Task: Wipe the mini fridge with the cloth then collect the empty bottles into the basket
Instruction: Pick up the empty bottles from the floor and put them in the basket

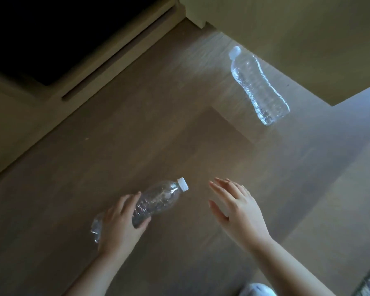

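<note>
We judge the bottle collecting is under way. Neither cloth nor basket is in view, and the dark recess point(51, 39) at upper left may be the mini fridge, though the dim light leaves us unsure. Our left hand point(120, 221) grips a crumpled empty bottle point(158, 197) around its middle, low over the wooden floor point(137, 135). Our right hand point(237, 208) is open, fingers straight, holding nothing, just right of its cap. A second bottle point(259, 86) lies on the floor well beyond, not yet gathered.

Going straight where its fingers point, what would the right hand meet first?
Likely free: the right hand points over bare floor, missing the held bottle's cap and the far bottle, toward the wooden ledge. Depth unclear.
</note>
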